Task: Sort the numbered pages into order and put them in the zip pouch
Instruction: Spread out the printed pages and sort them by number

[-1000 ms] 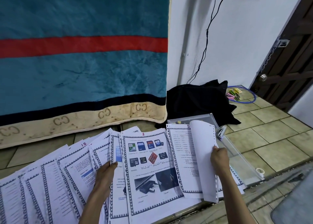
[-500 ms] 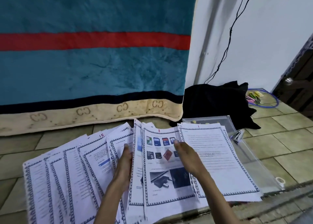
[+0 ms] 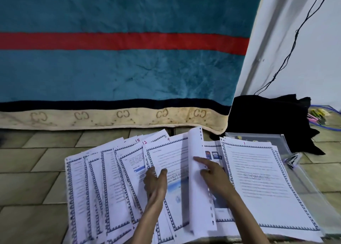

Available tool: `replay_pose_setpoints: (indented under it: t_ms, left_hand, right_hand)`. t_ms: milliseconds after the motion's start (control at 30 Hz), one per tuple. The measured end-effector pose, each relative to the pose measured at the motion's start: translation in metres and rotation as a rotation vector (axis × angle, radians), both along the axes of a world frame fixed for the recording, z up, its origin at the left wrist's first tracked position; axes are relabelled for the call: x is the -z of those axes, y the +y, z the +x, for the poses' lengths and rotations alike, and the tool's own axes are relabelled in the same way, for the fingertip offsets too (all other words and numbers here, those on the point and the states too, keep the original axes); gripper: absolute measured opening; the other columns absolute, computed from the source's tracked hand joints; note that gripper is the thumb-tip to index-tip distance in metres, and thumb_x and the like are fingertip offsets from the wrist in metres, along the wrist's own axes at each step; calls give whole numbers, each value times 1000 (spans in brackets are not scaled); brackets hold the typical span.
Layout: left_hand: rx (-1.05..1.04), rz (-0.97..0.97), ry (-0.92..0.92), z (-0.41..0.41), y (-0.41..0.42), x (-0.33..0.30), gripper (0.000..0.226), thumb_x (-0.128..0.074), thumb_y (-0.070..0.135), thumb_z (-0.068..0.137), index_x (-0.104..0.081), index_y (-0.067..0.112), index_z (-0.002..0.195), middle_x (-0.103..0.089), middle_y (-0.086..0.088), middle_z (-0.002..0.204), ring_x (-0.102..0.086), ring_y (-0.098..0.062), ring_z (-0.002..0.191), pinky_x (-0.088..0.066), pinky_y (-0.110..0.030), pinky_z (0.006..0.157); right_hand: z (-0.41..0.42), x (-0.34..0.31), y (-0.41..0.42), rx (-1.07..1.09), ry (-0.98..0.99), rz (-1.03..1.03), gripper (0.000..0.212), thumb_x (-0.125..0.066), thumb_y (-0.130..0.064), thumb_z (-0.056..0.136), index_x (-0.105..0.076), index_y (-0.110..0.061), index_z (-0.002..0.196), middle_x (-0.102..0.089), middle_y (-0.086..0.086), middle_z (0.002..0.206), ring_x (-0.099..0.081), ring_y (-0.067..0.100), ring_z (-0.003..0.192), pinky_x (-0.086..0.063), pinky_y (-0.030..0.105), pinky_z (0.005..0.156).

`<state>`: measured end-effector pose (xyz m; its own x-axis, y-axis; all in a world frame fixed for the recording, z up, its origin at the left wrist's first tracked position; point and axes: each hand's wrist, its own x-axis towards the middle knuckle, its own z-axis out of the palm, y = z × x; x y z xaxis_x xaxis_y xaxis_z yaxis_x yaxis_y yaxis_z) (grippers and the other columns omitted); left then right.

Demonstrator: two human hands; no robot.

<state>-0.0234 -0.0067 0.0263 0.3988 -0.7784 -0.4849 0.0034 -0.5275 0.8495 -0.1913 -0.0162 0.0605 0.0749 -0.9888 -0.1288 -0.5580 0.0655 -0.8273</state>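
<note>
Left hand [image 3: 156, 182] grips the fanned pages [image 3: 110, 179] at the left edge of page 9 [image 3: 171, 155], thumb on top. Right hand [image 3: 215, 178] lays its index on a raised sheet [image 3: 196, 147]; I cannot tell if it pinches. Pouch [image 3: 273, 140] lies on the floor [image 3: 27, 170], right side, under page 1 [image 3: 258, 188].

Slim bare forearms taper through narrow wrists into the left grip [image 3: 156, 182] and right grip [image 3: 215, 177].
</note>
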Motion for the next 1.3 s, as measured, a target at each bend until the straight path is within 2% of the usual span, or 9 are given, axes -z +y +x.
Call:
replay_pose_setpoints:
  t_ms: [100, 267, 467, 600, 733, 800, 1000, 1167, 1300]
  left_hand:
    - [-63, -28, 126, -3, -6, -6, 40, -45, 31, 95, -41, 18, 133, -45, -5, 139, -45, -29, 126, -36, -41, 106]
    - [141, -46, 172, -12, -7, -37, 61, -19, 49, 98, -63, 12, 115, -58, -4, 104, -54, -19, 90, -39, -29, 81]
    - [237, -56, 347, -1, -10, -32, 80, -4, 59, 92, -67, 14, 111, -60, -8, 126, -52, -24, 109, -34, -34, 91]
    - [-71, -66, -123, 22, -11, -9, 57, -26, 52, 95, -64, 15, 116, -53, -10, 136, -46, -32, 125, -33, -38, 104]
    - [-87, -63, -29, 28, -4, -13, 58, -26, 52, 95, -45, 13, 133, -43, -12, 144, -37, -30, 133, -25, -41, 111]
    - [-28, -110, 240, 20, -3, -24, 71, -22, 63, 89, -42, 14, 137, -47, -11, 141, -44, -30, 129, -28, -43, 110]
    - [54, -133, 601, 13, -11, -29, 75, -8, 66, 88, -57, 18, 118, -64, -10, 111, -60, -18, 87, -43, -34, 76]
    - [51, -100, 544, 50, -7, -13, 83, -4, 70, 85, -55, 17, 124, -60, -13, 116, -57, -27, 100, -39, -36, 91]
    - [193, -24, 621, 78, -11, -11, 92, -1, 75, 81, -51, 14, 130, -60, -18, 121, -59, -27, 97, -44, -35, 79]
  right_hand:
    - [6, 2, -1, -60, -6, 66, 46, -39, 2, 91, -51, -17, 131, -56, 2, 72, -45, -2, 36, -35, 10, 46]
    - [25, 1, -1, -121, 33, 70, 41, -59, -40, 88, -57, -19, 124, -56, -12, 111, -56, 7, 109, -37, 16, 81]
    - [44, 14, -1, -32, 200, -93, 37, -56, -24, 89, -39, -26, 56, -45, -8, 57, -45, 6, 56, -33, 15, 52]
    - [47, 16, -2, 6, 196, -114, 44, -48, -14, 93, -28, -16, 53, -35, -3, 50, -34, 7, 48, -29, 16, 47]
    - [38, 10, -2, 77, 16, -104, 17, -44, -7, 93, -55, -19, 101, -56, 6, 66, -43, 7, 49, -38, 15, 50]
    - [35, 8, 0, 20, -31, -70, 51, -41, -10, 96, -26, -29, 141, -55, 3, 66, -43, 4, 45, -36, 12, 49]
    - [53, 11, 4, -146, 0, -119, 73, -44, -44, 94, 11, -50, 142, -42, -7, 140, -58, 18, 115, -45, 31, 93]
    - [67, 28, 3, -234, 300, -242, 54, -37, -45, 87, -38, -34, 140, -36, 3, 146, -39, 22, 133, -38, 32, 102]
    - [97, 26, 16, -436, 257, -486, 33, -38, -21, 78, -70, -12, 82, -60, 4, 92, -52, 14, 94, -41, 21, 80]
